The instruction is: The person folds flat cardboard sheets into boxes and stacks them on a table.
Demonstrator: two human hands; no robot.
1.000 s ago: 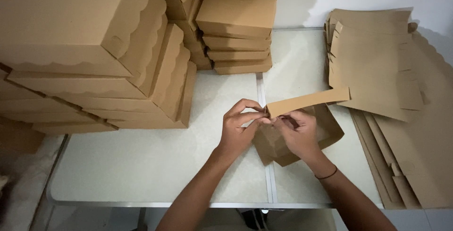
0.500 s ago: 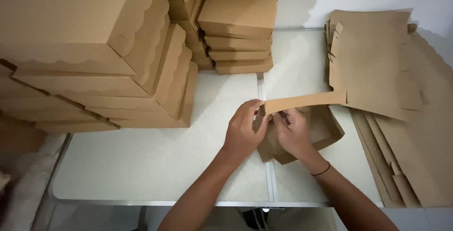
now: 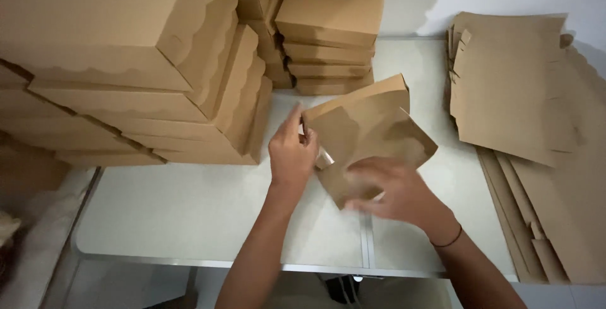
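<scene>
— Both hands are on one piece of brown card. What is each doing?

— Left hand (image 3: 291, 151) pinches the left edge of the half-folded box blank (image 3: 369, 133), thumb and fingers closed on a flap there. Right hand (image 3: 396, 190) lies spread over the blank's lower corner, fingers open and flat against it; it is blurred, so I cannot tell whether the thumb curls under the card.

— Where does the blank sit?

— Near the middle of the pale tabletop (image 3: 189, 214), just above the seam (image 3: 365, 241) that runs toward the near edge. It is tilted, with one panel folded up along its top edge. It lies between the hands, left hand at its left side, right hand at its bottom.

— What surrounds it?

— Large pile of folded boxes (image 3: 126, 63) to the left, with scalloped lid edges, close to the left hand but not touching it. Smaller stack of folded boxes (image 3: 331, 31) just behind the blank. Flat unfolded blanks (image 3: 511, 82) well apart to the right, with more flat sheets (image 3: 555, 208) running down the right edge.

— Anything you cannot make out?

— Something small and pale shows at the left hand's fingertips, against the card; too small to tell what it is. The big pile is cut off at the top and left, and the flat sheets at the right. A thin dark band (image 3: 449, 241) circles the right wrist.
</scene>
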